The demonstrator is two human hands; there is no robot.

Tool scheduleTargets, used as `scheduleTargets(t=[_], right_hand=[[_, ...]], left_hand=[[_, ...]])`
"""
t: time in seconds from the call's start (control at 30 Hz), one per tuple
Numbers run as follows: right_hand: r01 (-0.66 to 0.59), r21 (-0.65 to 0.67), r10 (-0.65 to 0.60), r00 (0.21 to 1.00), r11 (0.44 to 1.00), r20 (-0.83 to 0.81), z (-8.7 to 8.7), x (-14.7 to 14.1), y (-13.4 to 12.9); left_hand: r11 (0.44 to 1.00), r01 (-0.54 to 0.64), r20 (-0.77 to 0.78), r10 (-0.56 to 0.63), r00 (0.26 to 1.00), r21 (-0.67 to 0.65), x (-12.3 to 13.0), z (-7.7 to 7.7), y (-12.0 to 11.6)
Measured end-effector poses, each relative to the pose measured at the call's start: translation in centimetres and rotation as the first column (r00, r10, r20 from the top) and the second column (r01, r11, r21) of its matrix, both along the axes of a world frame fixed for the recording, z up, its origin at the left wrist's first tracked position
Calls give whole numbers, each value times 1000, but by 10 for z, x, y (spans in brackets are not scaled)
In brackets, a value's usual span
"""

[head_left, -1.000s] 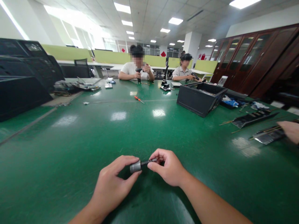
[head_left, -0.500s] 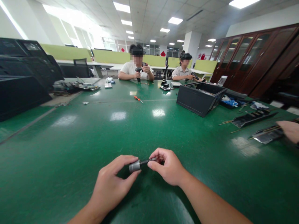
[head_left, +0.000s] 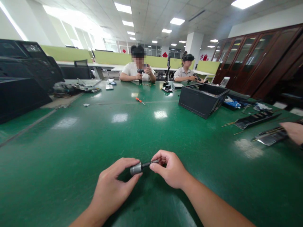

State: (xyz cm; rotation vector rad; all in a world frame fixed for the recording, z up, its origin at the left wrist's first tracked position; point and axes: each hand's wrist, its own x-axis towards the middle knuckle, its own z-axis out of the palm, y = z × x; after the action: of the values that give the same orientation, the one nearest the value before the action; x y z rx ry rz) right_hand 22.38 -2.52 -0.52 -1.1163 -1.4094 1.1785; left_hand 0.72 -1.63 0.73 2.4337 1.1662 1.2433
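Observation:
Low in the head view, my left hand (head_left: 115,181) grips the thick silver-grey cylinder (head_left: 135,169) of a metal tool between thumb and fingers. A thin dark shaft (head_left: 146,164) runs from that cylinder to the right. My right hand (head_left: 170,168) pinches the ribbed metal end (head_left: 155,161) of the shaft with thumb and forefinger. The tool lies nearly level, just above the green table (head_left: 132,135). My right fingers partly hide its right tip.
An orange screwdriver (head_left: 140,101) lies beyond my hands. A black open case (head_left: 201,99) stands at the right, near metal strips (head_left: 257,120) and another person's hand (head_left: 293,132). Two people sit across the table. Dark equipment (head_left: 22,85) stands at the left.
The silver-grey cylinder and my left hand have shifted very slightly left. My right hand looks nearly unchanged.

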Motion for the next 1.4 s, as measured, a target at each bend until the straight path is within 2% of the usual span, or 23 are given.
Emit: scheduleTargets(t=[1.4], right_hand=[[-2, -22, 1, 999, 1000, -38, -3, 2, 2]], left_hand=[[998, -38, 1, 38, 999, -42, -3, 0, 1]])
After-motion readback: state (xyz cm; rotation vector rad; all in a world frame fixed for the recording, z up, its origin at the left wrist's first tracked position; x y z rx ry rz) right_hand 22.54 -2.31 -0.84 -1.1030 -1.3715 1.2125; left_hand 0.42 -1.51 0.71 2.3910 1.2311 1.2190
